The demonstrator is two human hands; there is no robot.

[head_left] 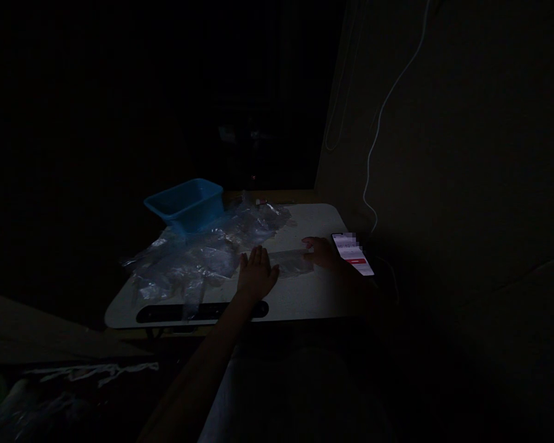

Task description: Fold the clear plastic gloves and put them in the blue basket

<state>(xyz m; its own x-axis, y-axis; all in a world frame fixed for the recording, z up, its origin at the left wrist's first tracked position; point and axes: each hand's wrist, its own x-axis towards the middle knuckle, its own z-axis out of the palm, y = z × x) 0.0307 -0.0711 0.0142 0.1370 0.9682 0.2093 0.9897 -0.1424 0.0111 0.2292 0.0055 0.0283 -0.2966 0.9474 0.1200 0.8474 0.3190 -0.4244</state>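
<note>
Hands flat and open, gripping nothing: left hand [257, 271] and right hand [322, 252] press the ends of one clear plastic bag [290, 263] on the bench [300, 296], smoothed by the look of it, crumpled bag pile [198, 255] by blue tub [187, 204] remaining.

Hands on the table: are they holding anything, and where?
Nothing gripped: left hand and right hand press flat on opposite ends of a clear plastic bag.
</note>
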